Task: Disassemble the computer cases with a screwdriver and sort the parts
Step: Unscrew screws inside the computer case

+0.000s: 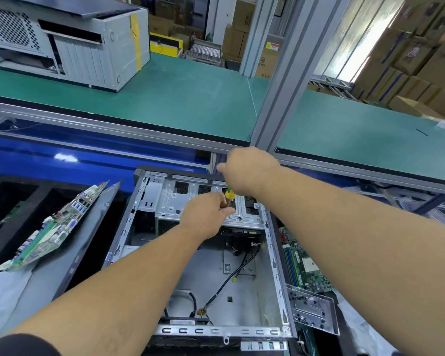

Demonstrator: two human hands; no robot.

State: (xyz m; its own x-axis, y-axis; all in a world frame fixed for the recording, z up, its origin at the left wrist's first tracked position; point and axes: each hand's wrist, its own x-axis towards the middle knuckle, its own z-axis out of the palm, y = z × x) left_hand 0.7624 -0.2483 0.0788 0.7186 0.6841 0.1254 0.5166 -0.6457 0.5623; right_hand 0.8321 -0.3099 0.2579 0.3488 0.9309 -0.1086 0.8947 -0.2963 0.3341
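An open grey computer case (274, 265) lies on its side in front of me, with loose black cables (231, 276) on its floor. My right hand (247, 173) grips a screwdriver with a yellow-green handle (229, 194), held upright over the metal drive cage (170, 199) at the case's far end. My left hand (203, 214) pinches the screwdriver's shaft just below the handle, above the cage. The tip is hidden behind my left hand.
A removed motherboard (54, 227) leans on a grey side panel (70, 250) at the left. Another motherboard (303, 268) and a metal plate (311, 309) lie right of the case. A second computer case (70, 44) sits on the green conveyor (190, 98). An aluminium post (285, 78) rises behind my hands.
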